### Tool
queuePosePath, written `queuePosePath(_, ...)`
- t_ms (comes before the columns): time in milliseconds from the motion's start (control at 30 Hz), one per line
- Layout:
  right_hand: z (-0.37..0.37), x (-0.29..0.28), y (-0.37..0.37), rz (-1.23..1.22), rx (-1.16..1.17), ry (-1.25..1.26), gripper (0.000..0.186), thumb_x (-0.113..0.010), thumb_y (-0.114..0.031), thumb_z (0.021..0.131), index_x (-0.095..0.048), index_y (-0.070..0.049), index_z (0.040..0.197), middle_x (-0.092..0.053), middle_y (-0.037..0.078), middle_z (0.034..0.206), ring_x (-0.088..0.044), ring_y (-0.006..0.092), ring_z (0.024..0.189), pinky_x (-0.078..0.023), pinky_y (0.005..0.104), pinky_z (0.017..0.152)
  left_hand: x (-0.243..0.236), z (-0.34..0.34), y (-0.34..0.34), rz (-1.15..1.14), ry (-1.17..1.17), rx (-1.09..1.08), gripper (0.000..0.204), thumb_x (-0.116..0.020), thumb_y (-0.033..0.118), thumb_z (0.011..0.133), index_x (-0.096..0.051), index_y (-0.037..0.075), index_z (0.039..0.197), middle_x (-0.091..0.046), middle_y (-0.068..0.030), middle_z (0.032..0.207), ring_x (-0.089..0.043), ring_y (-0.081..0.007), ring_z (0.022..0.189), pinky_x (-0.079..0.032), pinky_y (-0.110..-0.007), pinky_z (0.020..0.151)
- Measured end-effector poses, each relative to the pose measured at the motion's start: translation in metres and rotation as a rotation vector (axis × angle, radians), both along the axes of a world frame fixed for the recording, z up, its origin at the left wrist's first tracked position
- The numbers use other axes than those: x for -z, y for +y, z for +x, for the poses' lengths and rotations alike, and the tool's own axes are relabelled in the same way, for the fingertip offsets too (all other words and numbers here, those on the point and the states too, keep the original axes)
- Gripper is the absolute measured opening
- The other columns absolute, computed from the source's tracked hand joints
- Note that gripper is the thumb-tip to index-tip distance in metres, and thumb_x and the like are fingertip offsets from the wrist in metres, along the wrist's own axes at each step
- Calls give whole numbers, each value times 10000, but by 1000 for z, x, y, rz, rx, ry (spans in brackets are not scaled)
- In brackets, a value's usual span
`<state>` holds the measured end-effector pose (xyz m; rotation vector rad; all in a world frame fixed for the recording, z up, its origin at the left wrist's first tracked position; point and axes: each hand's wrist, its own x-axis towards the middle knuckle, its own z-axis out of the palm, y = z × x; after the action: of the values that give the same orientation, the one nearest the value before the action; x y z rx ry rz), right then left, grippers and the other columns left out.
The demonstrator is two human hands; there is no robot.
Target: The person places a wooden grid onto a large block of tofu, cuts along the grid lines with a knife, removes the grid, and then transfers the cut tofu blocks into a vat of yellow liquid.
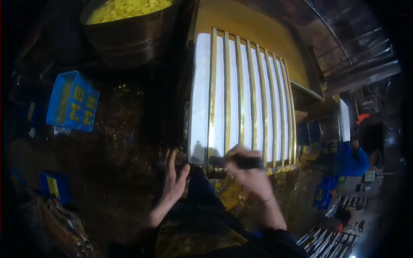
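Several blue crates [64, 99] bear yellow lettering [78, 97]; left hand [174, 185] spread, right hand [249, 177] gripping a dark object [250, 163].

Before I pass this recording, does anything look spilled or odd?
Yes: pale yellowish specks lie scattered on the dark floor right of the upper-left blue plastic crate, and yellow residue smears the near edge of the gold-coloured slatted frame, suggesting spillage.

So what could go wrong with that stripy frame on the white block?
The right hand seems to grip a dark tool, blurred, near the close edge of the slatted frame. It could slip and bump the knuckles.

The left hand is open and isn't steadying the frame, so a knock might shift it on the white block.
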<state>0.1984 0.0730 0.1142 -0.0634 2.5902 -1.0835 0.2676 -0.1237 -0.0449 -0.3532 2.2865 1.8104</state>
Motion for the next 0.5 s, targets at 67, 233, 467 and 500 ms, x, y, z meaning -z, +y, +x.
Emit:
queuePosePath(67,-60,-4,33,48,-60,353,123,-638,-137,897,-635,-19,865,-621,73,696,-580,118,627,-452,299,550,1,18,7,274,-297,-48,734,-571,312,971,-179,-6,1504,-167,-231,1565,-183,-338,1455,-222,-433,1172)
queuePosePath(233,-343,29,140,660,-181,706,327,-597,-287,898,-664,28,959,-681,212,864,-644,378,828,-485,447,761,74,61,63,938,-548,205,711,-636,300,945,-273,-2,1477,-338,-171,1492,-327,-247,1383,-326,-346,1103)
queuePosePath(467,-470,71,196,636,-374,354,376,-649,-358,863,-681,-56,1084,-691,197,941,-648,331,908,-493,433,815,-10,43,143,825,-764,8,605,-692,323,895,-495,-13,1357,-611,-118,1253,-560,-213,1135,-407,-323,996)
queuePosePath(500,-470,70,204,613,-450,393,369,-659,-350,856,-683,-56,1079,-692,186,933,-651,307,874,-499,423,787,-16,39,152,807,-793,-7,515,-700,277,892,-553,-4,1298,-643,-111,1190,-596,-191,1073,-430,-310,964)
